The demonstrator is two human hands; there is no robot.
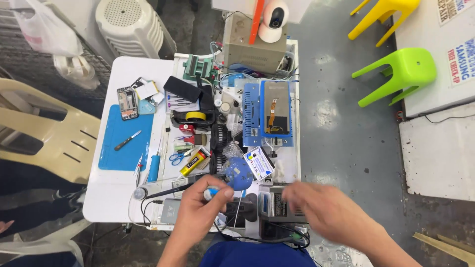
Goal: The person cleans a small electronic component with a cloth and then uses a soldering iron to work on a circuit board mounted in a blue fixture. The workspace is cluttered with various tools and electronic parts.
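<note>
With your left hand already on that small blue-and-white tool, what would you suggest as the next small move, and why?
Probably steady the right hand first: it is blurred in motion and empty above the dark box, while the left hand pinches the small blue-and-white tool beside the blue round object. Cables crowd that table edge.

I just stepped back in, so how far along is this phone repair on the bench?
Looks done: a phone lies opened at the top of the blue mat, and a screen panel sits on the blue heating plate. In hand: the left hand grips a small blue-tipped tool; the right hand is blurred, apparently empty. Left: the panel and phone are still apart.
</note>
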